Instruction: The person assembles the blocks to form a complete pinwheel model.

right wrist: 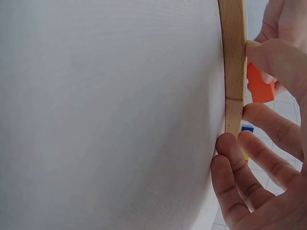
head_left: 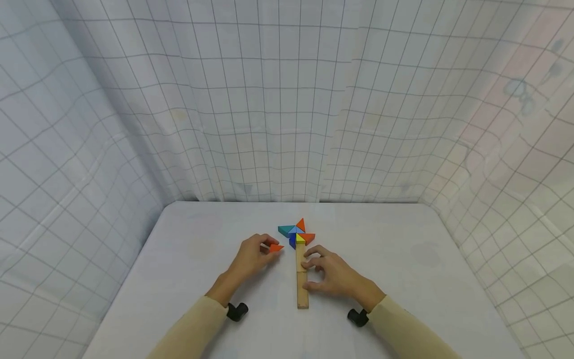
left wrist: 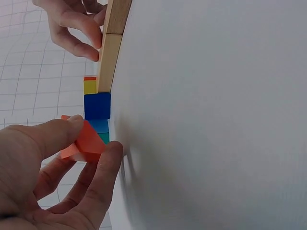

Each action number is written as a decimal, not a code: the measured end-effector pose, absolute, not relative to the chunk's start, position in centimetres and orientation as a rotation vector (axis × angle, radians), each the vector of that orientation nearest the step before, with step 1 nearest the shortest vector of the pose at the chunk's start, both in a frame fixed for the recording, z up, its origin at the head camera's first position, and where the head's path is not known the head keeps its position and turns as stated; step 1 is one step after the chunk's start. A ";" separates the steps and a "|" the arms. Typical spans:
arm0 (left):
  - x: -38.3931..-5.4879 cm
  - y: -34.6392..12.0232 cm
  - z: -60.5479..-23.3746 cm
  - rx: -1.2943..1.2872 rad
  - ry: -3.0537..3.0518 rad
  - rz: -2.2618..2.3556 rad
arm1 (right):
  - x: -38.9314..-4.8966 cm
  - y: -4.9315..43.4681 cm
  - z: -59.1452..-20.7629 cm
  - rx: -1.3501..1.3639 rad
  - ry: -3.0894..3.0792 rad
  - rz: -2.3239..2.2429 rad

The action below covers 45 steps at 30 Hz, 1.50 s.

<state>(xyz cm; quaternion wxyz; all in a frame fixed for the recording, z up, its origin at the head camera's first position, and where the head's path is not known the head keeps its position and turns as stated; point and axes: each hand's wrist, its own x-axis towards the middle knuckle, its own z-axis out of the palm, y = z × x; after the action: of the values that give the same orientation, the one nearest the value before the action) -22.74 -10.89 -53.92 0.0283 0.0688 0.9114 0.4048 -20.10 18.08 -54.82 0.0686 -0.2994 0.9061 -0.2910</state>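
Between thumb and fingers my left hand point(head_left: 254, 256) pinches an orange triangular block point(head_left: 276, 248), left of a pinwheel of coloured triangular blocks. The pinwheel has a teal block point(head_left: 285, 230), an orange block point(head_left: 301, 225) at the top, a red-orange block point(head_left: 308, 238) at right, a dark blue block point(head_left: 292, 241) and a yellow block point(head_left: 300, 239). Below the yellow one, two long wooden blocks point(head_left: 302, 257) lie end to end towards me. Fingertips of my right hand point(head_left: 334, 273) rest along their right side, thumb at the lower wooden block point(right wrist: 235, 52).
A white table point(head_left: 193, 279) bears everything. Grid-patterned white curtains point(head_left: 278, 99) hang behind it and at both sides. Black wrist-worn devices point(head_left: 237, 311) sit below both sleeves point(head_left: 193, 329).
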 end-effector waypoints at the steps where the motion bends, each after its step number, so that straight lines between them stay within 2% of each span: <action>1: -22.8 -10.8 -53.9 0.205 2.813 1.261 | -20.1 18.1 -54.8 -0.902 2.728 -0.877; 8: -22.9 -10.0 -53.8 0.153 2.807 1.341 | -20.2 18.1 -54.6 -0.893 2.717 -0.877; 26: -24.2 -8.8 -54.6 0.350 2.834 1.247 | -20.2 18.3 -54.9 -0.901 2.735 -0.885; 45: -24.4 -8.8 -54.6 0.409 2.879 1.190 | -20.3 18.4 -55.3 -0.924 2.721 -0.897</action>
<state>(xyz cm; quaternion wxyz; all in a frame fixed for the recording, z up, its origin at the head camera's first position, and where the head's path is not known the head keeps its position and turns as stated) -24.44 -8.84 -54.61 0.0000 0.1301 0.9163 0.3787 -20.29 18.39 -55.31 0.0655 -0.3063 0.9020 -0.2972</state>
